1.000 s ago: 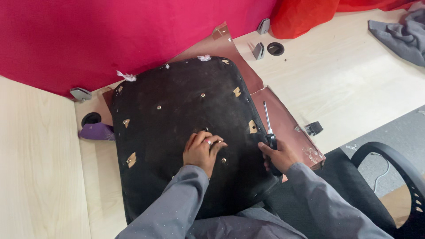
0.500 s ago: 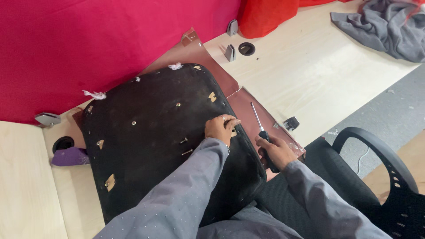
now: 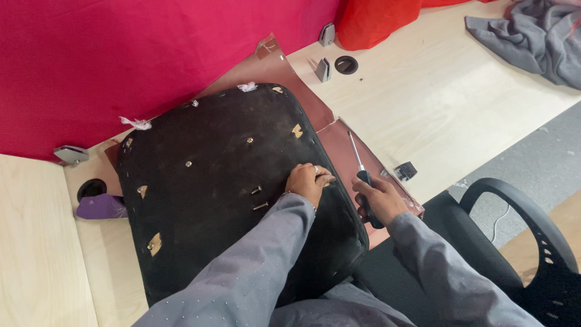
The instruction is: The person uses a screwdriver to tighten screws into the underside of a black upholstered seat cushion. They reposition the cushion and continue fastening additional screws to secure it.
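A black upside-down chair seat (image 3: 206, 181) lies on a light wooden desk (image 3: 436, 103), with small screws and metal inserts showing in its underside. My left hand (image 3: 308, 180) rests on the seat near its right edge, fingers curled at a spot there. Two loose screws (image 3: 259, 197) lie just left of that hand. My right hand (image 3: 378, 200) grips a black-handled screwdriver (image 3: 362, 175) beside the seat's right edge, its shaft pointing away from me over a reddish-brown sheet (image 3: 351, 151).
A red partition (image 3: 121, 60) stands behind the desk, red cloth (image 3: 375, 21) at the top. Grey cloth (image 3: 532, 36) lies far right. Metal brackets (image 3: 324, 69) and a round cable hole (image 3: 346, 64) sit behind. A purple object (image 3: 101, 207) lies left. A black office chair (image 3: 526, 242) stands at lower right.
My left hand has slid right across the seat toward its right edge. My right hand still holds the screwdriver beside the seat. The view has shifted.
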